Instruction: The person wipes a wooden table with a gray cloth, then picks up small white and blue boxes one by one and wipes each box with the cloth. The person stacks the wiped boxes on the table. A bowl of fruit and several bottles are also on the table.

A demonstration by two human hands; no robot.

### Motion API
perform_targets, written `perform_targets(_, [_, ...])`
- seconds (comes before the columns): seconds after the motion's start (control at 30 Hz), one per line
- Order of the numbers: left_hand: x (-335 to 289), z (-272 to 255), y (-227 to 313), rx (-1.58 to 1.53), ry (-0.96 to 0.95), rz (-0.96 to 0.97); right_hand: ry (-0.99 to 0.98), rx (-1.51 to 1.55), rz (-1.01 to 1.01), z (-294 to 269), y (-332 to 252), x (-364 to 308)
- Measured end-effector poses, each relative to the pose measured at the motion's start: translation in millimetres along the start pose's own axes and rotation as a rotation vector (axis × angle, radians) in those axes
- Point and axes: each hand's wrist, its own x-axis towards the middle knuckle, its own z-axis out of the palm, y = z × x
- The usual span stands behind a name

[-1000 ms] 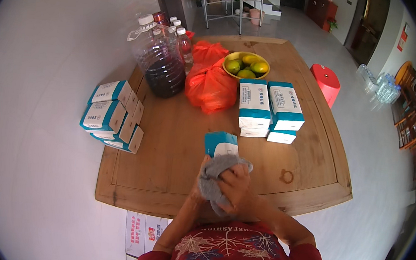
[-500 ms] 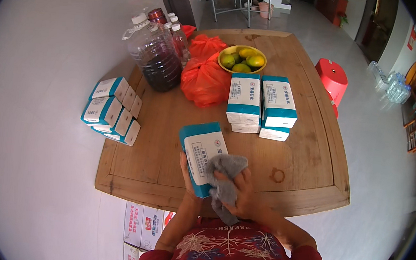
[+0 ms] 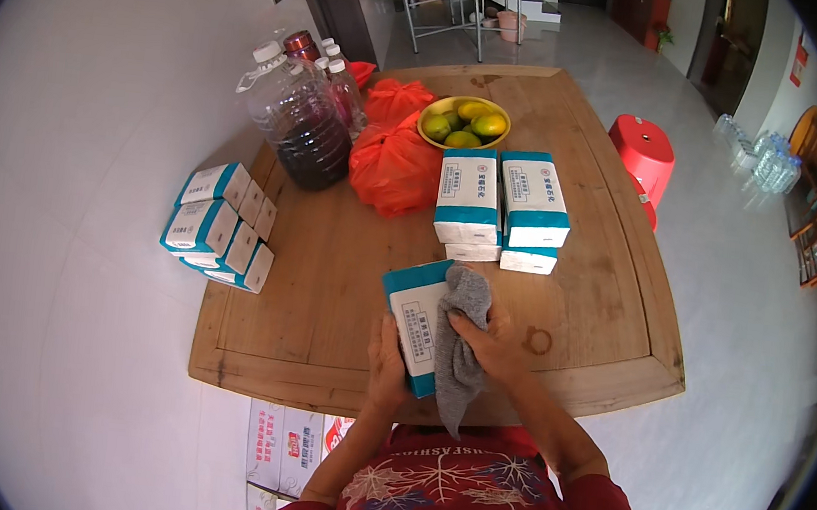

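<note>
A white and teal tissue pack (image 3: 413,320) is held slightly tilted over the near part of the wooden table (image 3: 342,332). My left hand (image 3: 386,363) grips it along its left side, with the fingers partly hidden underneath. In my right hand (image 3: 492,346) a grey cloth (image 3: 457,363) is bunched, with the thumb on top and a loose end hanging toward me. The cloth lies against the pack's right side and covers part of its face. Just beyond my hands, similar packs (image 3: 467,197) are stacked in two layers.
More packs (image 3: 197,225) are piled at the table's left edge. Farther back stand a large jug of dark liquid (image 3: 307,137), small bottles (image 3: 347,97), red plastic bags (image 3: 393,165) and a yellow bowl (image 3: 426,131) of green-yellow fruit. Red stools (image 3: 643,150) stand to the right.
The cloth has moved from the front of the pack to its far right side. The pack has shifted a little to the right and turned slightly.
</note>
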Motion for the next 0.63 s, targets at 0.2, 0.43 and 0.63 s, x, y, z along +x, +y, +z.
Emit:
perform_targets(0.2, [-16.6, 21.6, 21.8, -0.071, 0.075, 0.149, 0.058, -0.11, 0.168, 10.9, 3.4, -5.4])
perform_targets(0.43, [-4.6, 16.6, 45.4, -0.154, 0.067, 0.133, 0.063, 0.143, 0.357, 16.8, 6.1, -39.6])
perform_targets(0.63, [15.0, 40.5, 73.8, 0.031, -0.091, 0.199, 0.162, -0.128, 0.356, 17.8, -18.6, -75.7])
